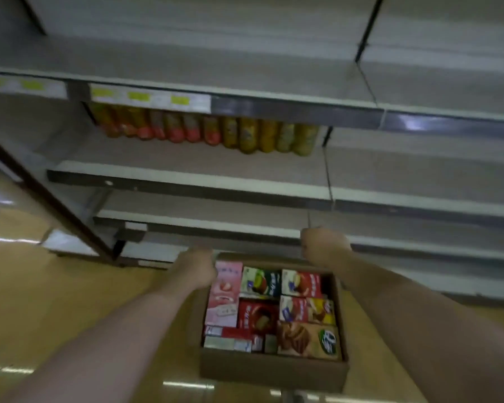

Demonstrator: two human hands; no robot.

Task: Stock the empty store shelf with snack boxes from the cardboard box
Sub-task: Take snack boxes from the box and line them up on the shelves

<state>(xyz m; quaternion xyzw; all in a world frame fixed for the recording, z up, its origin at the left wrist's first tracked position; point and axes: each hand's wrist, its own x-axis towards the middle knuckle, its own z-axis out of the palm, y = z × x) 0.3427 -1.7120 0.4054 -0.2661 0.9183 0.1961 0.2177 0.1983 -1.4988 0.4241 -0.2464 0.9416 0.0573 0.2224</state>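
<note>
An open cardboard box [274, 370] sits low in front of me on the floor, packed with several snack boxes: a pink one [224, 292] at the left, red ones [301, 283] and a brown one [306, 338]. My left hand [200, 267] is at the box's far left corner, beside the pink box, its fingers curled down over the rim and mostly hidden. My right hand [323, 245] hovers as a fist just above the far right rim, with nothing visible in it. Empty grey shelves [186, 181] rise beyond the box.
A row of orange and red snack canisters [210, 132] stands at the back of the second shelf. Yellow price tags [149, 97] line the upper shelf edge. A dark upright post [56, 199] bounds the shelving at the left. Tan floor [56, 301] surrounds the box.
</note>
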